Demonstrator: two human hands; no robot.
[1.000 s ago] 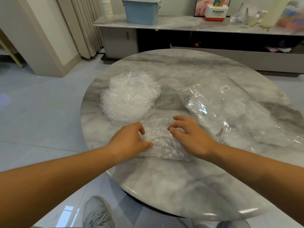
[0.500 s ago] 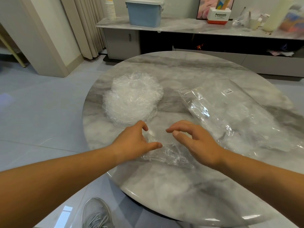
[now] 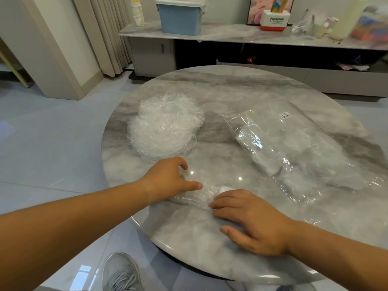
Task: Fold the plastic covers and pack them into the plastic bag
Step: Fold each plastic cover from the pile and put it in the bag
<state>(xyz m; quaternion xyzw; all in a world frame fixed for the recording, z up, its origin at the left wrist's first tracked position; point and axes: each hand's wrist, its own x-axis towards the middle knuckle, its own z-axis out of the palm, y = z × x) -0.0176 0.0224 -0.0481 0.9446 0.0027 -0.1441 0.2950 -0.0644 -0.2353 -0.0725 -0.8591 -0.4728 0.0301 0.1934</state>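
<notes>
A single clear plastic cover (image 3: 204,195), folded small, lies on the round marble table (image 3: 231,89) near its front edge. My left hand (image 3: 168,179) rests on the cover's left end with curved fingers and the thumb stretched over it. From the right, my right hand (image 3: 249,219) presses flat fingertips on the fold. A pile of crinkled clear covers (image 3: 165,127) sits on the table's left side. The large clear plastic bag (image 3: 298,148), with a white label, lies on the right with some folded covers inside.
A low marble-topped cabinet (image 3: 231,34) stands behind the table, carrying a blue lidded bin (image 3: 180,16), stacked cups (image 3: 137,11), a Panasonic box (image 3: 275,19) and bottles. Curtains hang at the back left. My grey shoe (image 3: 121,274) shows below the table edge.
The cover has been folded toward me into a smaller bundle. My right hand dropped from above the cover to the near side and now presses flat on it. My left hand shifted slightly away.
</notes>
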